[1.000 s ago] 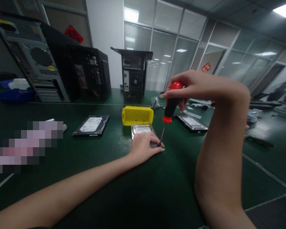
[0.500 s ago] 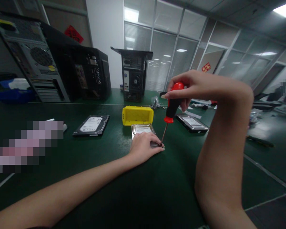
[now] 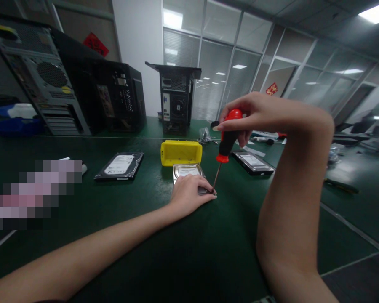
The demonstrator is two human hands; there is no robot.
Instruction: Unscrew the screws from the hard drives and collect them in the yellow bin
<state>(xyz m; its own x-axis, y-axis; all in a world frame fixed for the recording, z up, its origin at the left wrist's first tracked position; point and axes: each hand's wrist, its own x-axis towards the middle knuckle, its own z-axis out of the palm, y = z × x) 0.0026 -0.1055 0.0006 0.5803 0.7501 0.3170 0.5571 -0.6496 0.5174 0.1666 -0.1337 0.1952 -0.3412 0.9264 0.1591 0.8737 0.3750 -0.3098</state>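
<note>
My left hand (image 3: 189,192) lies over the near part of a silver hard drive (image 3: 188,170), fingers closed round its near right corner. Above and to the right, my right hand (image 3: 243,118) grips the red and black handle of a screwdriver (image 3: 227,141). The shaft slants down, and its tip meets the drive's near right corner beside my left fingertips. A yellow bin (image 3: 181,152) stands just behind the drive. One more hard drive (image 3: 120,166) lies to the left, and another (image 3: 253,162) to the right.
Two computer cases, one silver and black (image 3: 55,78) and one black (image 3: 121,97), stand at the back left. A third case (image 3: 177,99) is behind the bin. A clear plastic bag (image 3: 205,134) lies behind the screwdriver. A blue tray (image 3: 12,125) sits far left.
The whole view has shifted slightly. Both hands, the screwdriver and the drive keep the same places relative to each other.
</note>
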